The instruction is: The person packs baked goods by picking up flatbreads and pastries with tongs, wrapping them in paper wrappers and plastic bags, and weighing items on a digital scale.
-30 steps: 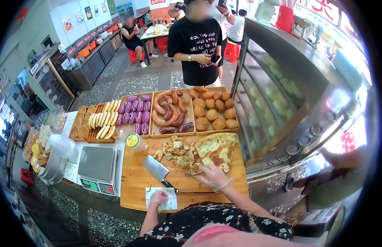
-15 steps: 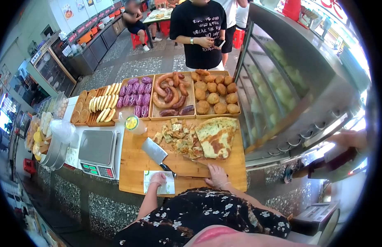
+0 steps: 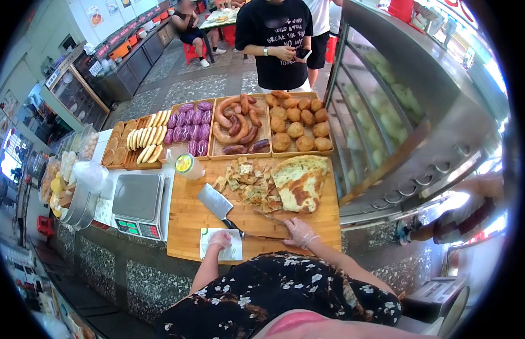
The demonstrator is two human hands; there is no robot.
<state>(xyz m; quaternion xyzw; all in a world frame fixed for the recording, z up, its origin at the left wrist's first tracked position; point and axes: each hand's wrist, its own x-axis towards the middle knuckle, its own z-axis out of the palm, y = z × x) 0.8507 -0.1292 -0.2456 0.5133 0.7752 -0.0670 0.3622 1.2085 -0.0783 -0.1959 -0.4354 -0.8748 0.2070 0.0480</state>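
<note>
My left hand (image 3: 220, 239), in a clear glove, is curled closed over a white paper bag (image 3: 235, 251) with green print. Its fingers hide whatever they may grip. Gloved too, my right hand (image 3: 300, 232) is closed on the handle end of metal tongs (image 3: 265, 237), whose two arms spread toward the left. Between the hands and the food lies a cleaver (image 3: 215, 201), its dark handle close to the lower tong arm. Beyond the tongs are cut flatbread pieces (image 3: 252, 186) and a large browned flatbread wedge (image 3: 301, 183) on the wooden board (image 3: 183, 229).
Trays of sausages (image 3: 237, 127), round fried buns (image 3: 296, 131) and purple buns (image 3: 189, 127) line the board's far side. A scale (image 3: 139, 198) stands left, a lidded cup (image 3: 189, 166) nearer. A glass cabinet (image 3: 381, 107) borders the right. A person (image 3: 276, 42) stands opposite.
The view has shifted slightly, so the board and trays sit a little higher and further right. Both hands keep nearly the same places, the right still on the tongs.
</note>
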